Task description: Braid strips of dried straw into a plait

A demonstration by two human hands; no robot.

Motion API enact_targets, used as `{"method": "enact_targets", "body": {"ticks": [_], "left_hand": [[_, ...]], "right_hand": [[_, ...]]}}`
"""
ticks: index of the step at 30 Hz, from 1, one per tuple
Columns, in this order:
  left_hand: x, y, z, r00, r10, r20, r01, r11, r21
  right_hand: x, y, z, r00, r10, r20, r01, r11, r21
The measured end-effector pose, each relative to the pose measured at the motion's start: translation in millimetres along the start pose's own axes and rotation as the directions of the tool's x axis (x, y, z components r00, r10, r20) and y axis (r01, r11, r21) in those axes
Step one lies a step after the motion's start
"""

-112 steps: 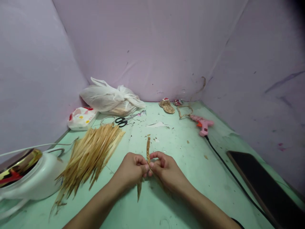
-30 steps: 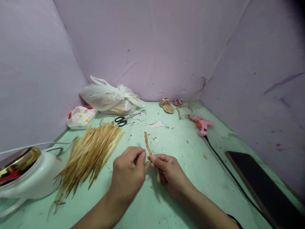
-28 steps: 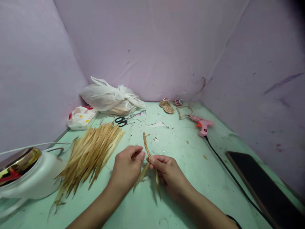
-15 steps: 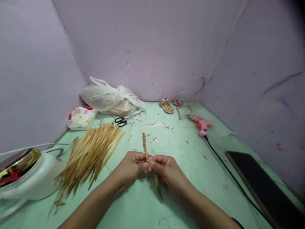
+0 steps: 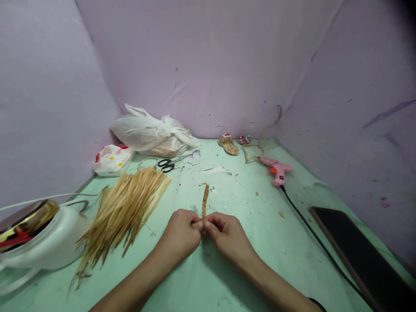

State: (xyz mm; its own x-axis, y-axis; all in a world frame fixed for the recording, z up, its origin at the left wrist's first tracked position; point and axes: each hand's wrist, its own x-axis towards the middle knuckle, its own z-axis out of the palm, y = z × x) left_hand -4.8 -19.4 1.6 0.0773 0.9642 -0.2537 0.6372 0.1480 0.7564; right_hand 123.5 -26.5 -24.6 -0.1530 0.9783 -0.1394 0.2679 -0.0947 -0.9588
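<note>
Between both hands (image 5: 204, 223): braid (image 5: 205, 201) | near-upright in view, tip away

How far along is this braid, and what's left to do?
Done: a short length of braid shows its plaited pattern beyond the fingertips. In hand: the left hand and right hand pinch its near end. Left: any unplaited tails there are hidden by the hands, so I can't tell how much remains; the straw strips to the left lie loose and unbraided.

Pale purple walls (image 5: 208, 65), green tabletop (image 5: 260, 225).
</note>
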Motion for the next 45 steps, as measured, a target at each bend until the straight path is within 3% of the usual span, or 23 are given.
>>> {"method": "enact_targets", "body": {"ticks": [7,13,18,20,22,24,26,27,29,31,32,33,35,37,41,45], "left_hand": [[1.7,-2.9,-3.5,1.000,0.025,0.001,-0.025,0.999,-0.041],[-1.4,0.2,-2.3,0.994,0.099,0.041,-0.093,0.986,-0.135],[1.4,0.4,-16.1,0.992,0.091,0.091,-0.089,0.996,-0.026],[4.4,-1.7,-30.0,0.998,0.056,0.021,-0.057,0.995,0.078],[8.3,-6.0,-46.3,0.992,0.039,-0.117,-0.018,0.984,0.178],[12.6,-12.5,-60.5,0.949,0.082,-0.304,0.003,0.964,0.268],[16.5,-19.6,-68.7,0.849,0.208,-0.485,-0.023,0.933,0.360],[17.7,-22.4,-69.8,0.810,0.244,-0.533,-0.041,0.930,0.364],[17.6,-25.5,-67.2,0.790,0.249,-0.561,-0.079,0.948,0.309],[14.7,-24.7,-60.9,0.790,0.312,-0.528,-0.172,0.939,0.298],[12.8,-23.3,-57.6,0.769,0.425,-0.478,-0.270,0.893,0.359],[11.3,-21.8,-54.5,0.721,0.571,-0.393,-0.390,0.803,0.451],[10.2,-20.0,-50.0,0.578,0.804,-0.140,-0.594,0.532,0.603],[11.9,-21.3,-47.6,0.484,0.874,0.041,-0.671,0.341,0.659],[17.8,-28.7,-47.0,0.428,0.903,0.037,-0.676,0.293,0.676],[19.7,-31.0,-46.7,0.406,0.914,0.002,-0.671,0.296,0.679]], "right_hand": [[1.9,-11.4,-7.9,0.982,0.175,0.077,-0.184,0.973,0.138],[4.8,-9.4,-10.0,0.986,0.168,0.020,-0.169,0.962,0.215],[9.2,-4.8,-18.6,0.984,0.164,-0.076,-0.139,0.956,0.259],[11.5,-4.2,-23.1,0.982,0.162,-0.101,-0.132,0.957,0.257],[12.8,-5.1,-25.8,0.979,0.172,-0.110,-0.141,0.959,0.247],[12.8,-7.0,-26.0,0.980,0.178,-0.094,-0.150,0.957,0.249],[12.1,-9.1,-23.9,0.985,0.163,-0.057,-0.142,0.954,0.263],[11.7,-9.9,-22.3,0.988,0.151,-0.031,-0.138,0.954,0.268],[10.7,-11.1,-19.3,0.992,0.125,0.034,-0.129,0.955,0.267],[8.8,-12.3,-17.3,0.985,0.121,0.125,-0.151,0.951,0.270],[7.5,-13.2,-16.8,0.976,0.130,0.176,-0.176,0.943,0.281],[5.9,-14.4,-16.7,0.964,0.143,0.225,-0.208,0.932,0.298],[2.4,-17.8,-17.3,0.935,0.175,0.310,-0.279,0.899,0.336],[-0.6,-21.7,-18.4,0.917,0.194,0.348,-0.322,0.875,0.361],[-2.0,-24.4,-20.3,0.895,0.203,0.397,-0.351,0.869,0.348],[0.5,-18.0,-21.7,0.908,0.107,0.406,-0.263,0.899,0.351]]}}
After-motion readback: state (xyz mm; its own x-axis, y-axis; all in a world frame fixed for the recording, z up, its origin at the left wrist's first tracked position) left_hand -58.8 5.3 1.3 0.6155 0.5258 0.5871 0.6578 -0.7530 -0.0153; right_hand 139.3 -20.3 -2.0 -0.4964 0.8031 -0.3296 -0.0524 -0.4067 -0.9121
